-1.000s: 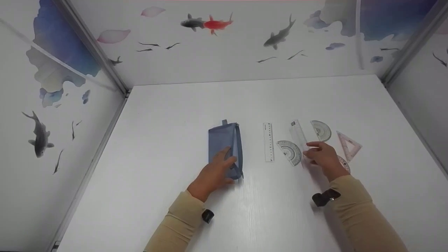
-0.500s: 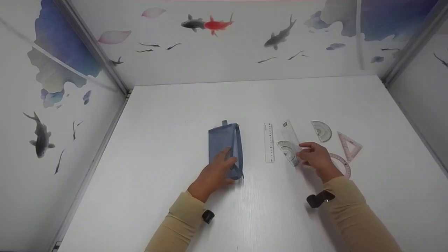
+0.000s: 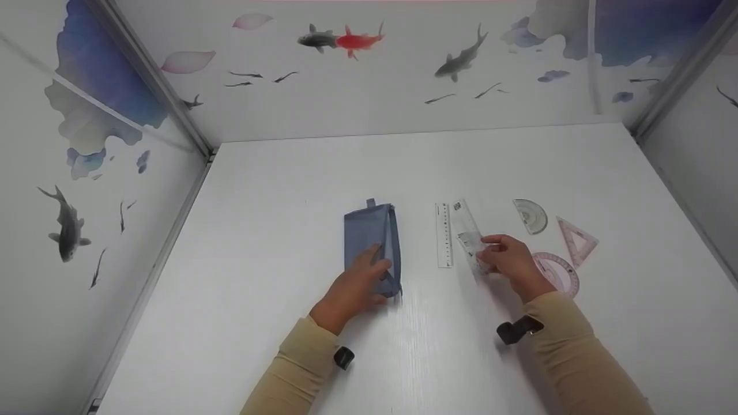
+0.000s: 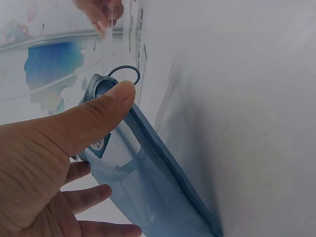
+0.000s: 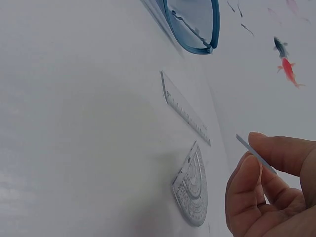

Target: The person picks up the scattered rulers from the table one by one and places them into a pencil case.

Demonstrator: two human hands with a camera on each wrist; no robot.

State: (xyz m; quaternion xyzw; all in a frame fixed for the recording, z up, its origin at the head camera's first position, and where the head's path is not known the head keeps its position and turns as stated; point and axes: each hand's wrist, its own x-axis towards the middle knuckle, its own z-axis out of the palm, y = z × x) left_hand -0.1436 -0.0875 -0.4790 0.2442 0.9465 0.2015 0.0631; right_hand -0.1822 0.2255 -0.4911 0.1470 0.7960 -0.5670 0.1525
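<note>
I've brought the ruler (image 3: 466,217), pinched by my right hand (image 3: 510,262), nearer the pouch (image 3: 362,231) my left hand (image 3: 350,282) touches with spread fingers, leaving less gap.

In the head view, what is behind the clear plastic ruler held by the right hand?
A clear half-round plastic protractor shows through the ruler; its part behind the right hand is hidden.

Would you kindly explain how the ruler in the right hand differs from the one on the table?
The held ruler is raised and slanted; the other ruler lies flat. In the head view, the held ruler overlaps a protractor; the other ruler does not. Both look transparent.
</note>
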